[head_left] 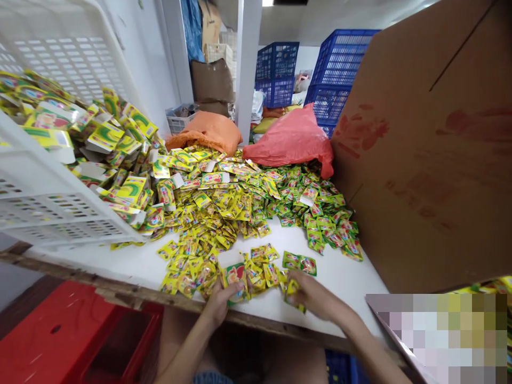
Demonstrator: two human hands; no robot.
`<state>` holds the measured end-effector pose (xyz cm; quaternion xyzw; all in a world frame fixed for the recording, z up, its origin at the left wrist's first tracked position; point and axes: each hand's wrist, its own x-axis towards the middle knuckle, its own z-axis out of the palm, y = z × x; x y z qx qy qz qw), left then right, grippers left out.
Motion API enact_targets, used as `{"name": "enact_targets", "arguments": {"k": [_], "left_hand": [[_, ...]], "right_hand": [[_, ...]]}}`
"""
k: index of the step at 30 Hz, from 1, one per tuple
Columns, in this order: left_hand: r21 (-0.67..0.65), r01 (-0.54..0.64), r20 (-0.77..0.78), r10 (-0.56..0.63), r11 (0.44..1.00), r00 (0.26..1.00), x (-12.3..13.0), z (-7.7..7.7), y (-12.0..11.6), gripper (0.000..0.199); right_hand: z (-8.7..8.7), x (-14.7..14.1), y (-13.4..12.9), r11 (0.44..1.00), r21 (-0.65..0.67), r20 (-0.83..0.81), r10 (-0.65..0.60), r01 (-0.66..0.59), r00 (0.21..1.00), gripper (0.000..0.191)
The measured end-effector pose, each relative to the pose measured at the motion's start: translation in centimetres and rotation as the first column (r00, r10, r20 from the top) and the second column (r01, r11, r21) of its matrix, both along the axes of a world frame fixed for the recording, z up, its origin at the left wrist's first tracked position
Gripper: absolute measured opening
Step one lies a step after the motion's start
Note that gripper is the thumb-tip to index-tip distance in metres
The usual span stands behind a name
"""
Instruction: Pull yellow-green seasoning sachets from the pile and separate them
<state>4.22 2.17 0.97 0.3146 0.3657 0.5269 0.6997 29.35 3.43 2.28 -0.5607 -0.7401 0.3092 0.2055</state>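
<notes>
Near the table's front edge, my left hand (219, 303) is wrapped round a small yellow-green box (234, 277) whose white top flap stands up. To the right of it, my right hand (310, 296) is closed on a yellow sachet (293, 290), slightly blurred. Yellow sachets (192, 266) lie loose beside and behind the box. A pair of green sachets (299, 263) rests just behind my right hand. Farther back, a heap of green sachets (324, 218) lies on the right, and yellow boxes (132, 189) spill out at the left.
A tilted white basket (80, 213) full of boxes stands at the left, a large cardboard box (424, 160) at the right. Orange (212, 129) and red sacks (290, 140) lie behind the heap. A red stool (56, 330) is below the white table (140, 264).
</notes>
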Motion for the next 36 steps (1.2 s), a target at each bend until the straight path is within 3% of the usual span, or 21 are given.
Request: {"name": "enact_targets", "arguments": {"k": [4,7,9,11,14,16,19,22,25,28,30,36], "left_hand": [[-0.008,0.096,-0.028,-0.096,0.995,0.995,1.0,1.2,-0.1,0.025],[-0.014,0.165,-0.06,-0.166,0.986,0.984,1.7,1.2,-0.2,0.024],[-0.052,0.219,-0.084,-0.223,0.974,0.971,2.1,1.2,-0.3,0.026],[-0.087,0.283,-0.116,-0.292,0.955,0.949,2.6,1.4,-0.5,0.027],[-0.104,0.393,-0.138,-0.405,0.914,0.904,3.3,2.0,-0.8,0.028],[-0.105,0.446,-0.131,-0.457,0.889,0.88,3.5,2.4,-1.0,0.028],[-0.1,0.472,-0.149,-0.482,0.876,0.863,3.4,2.5,-1.2,0.027],[-0.104,0.464,-0.203,-0.476,0.88,0.856,3.2,1.8,-1.4,0.026],[-0.09,0.445,-0.227,-0.454,0.891,0.862,3.2,1.4,-1.2,0.021],[-0.035,0.45,-0.233,-0.445,0.893,0.865,3.4,1.7,-0.7,0.019],[0.009,0.455,-0.259,-0.438,0.89,0.861,3.6,2.0,-0.3,0.02],[0.143,0.439,-0.299,-0.384,0.887,0.873,4.5,1.2,0.7,0.038]], "right_hand": [[-3.5,0.1,-3.8,0.999,0.021,0.004,-0.027,0.027,1.0,0.043],[-3.8,1.0,-4.2,0.997,-0.037,0.043,-0.068,0.07,0.997,0.032],[-2.1,1.3,-3.7,0.996,-0.063,-0.013,-0.058,0.057,0.998,0.022],[0.5,0.7,-3.0,0.998,-0.034,-0.169,-0.049,0.044,0.984,0.02],[4.2,-1.4,-1.9,0.997,0.027,-0.419,-0.054,0.072,0.906,0.023],[5.6,-3.0,-1.4,0.995,0.068,-0.428,-0.032,0.067,0.903,0.022],[6.3,-4.5,-1.4,0.984,0.179,-0.245,0.053,-0.008,0.968,0.017],[6.5,-5.1,-2.1,0.966,0.238,-0.096,0.131,-0.105,0.987,0.019],[6.6,-5.2,-2.7,0.959,0.232,-0.052,0.18,-0.164,0.982,0.028],[6.2,-5.3,-2.9,0.957,0.29,-0.15,0.062,-0.016,0.987,0.032],[5.6,-5.5,-2.9,0.939,0.333,-0.202,-0.021,0.088,0.979,0.023],[2.9,-5.8,-4.0,0.881,0.438,-0.15,-0.125,0.179,0.981,0.014]]}}
